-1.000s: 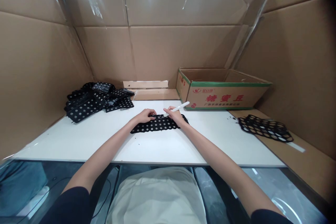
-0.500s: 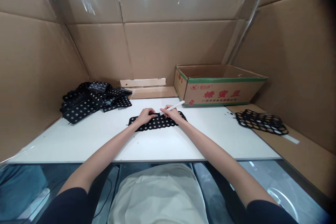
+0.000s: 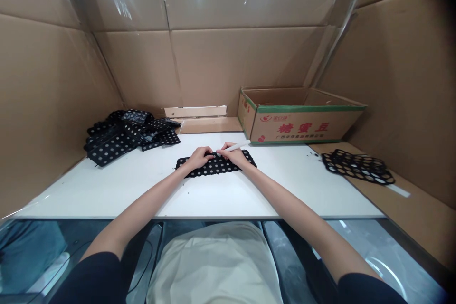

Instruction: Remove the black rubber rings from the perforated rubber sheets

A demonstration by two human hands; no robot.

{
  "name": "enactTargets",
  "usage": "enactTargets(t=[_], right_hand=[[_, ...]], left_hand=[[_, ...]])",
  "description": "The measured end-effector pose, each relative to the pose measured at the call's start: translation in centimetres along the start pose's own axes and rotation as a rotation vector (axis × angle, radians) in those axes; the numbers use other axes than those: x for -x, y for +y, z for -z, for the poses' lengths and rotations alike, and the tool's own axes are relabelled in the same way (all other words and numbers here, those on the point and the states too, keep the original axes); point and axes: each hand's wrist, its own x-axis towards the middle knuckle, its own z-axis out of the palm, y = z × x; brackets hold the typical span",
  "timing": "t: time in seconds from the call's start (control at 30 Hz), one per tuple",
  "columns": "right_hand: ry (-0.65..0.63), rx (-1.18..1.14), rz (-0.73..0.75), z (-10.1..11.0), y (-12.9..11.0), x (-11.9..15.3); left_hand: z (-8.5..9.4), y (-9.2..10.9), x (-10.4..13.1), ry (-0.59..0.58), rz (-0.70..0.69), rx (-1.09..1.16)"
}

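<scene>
Black dotted strip [image 3: 218,166] | long axis crosswise | right fingers [image 3: 225,152] grip pen [image 3: 241,145] | left fingers [image 3: 204,151] on strip, grasp unclear

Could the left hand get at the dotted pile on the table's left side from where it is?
Probably yes: nothing visible stands between the left hand and the dotted pile, though it would likely need to leave the dotted strip under it.

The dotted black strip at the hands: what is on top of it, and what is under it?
The left hand and the right hand, holding a white pen-like tool, are over the strip. White tabletop shows around it; whatever lies directly beneath is covered.
</scene>
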Motion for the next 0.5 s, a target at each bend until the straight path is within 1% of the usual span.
enactTargets(t=[0.13,0.23,0.33,0.5], right_hand=[[-0.085,0.148,0.123,0.3,-0.8,0.2],[-0.139,0.234,0.175,0.4,-1.4,0.1],[-0.157,0.262,0.181,0.1,-1.3,-0.2],[-0.155,0.248,0.134,-0.3,-0.2,-0.7]], left_hand=[[-0.2,-0.1,0.1,0.007,-0.039,-0.045],[-0.4,0.1,0.2,0.025,-0.098,-0.109],[-0.5,0.5,0.3,0.053,-0.142,-0.157],[-0.5,0.7,0.2,0.063,-0.142,-0.117]])
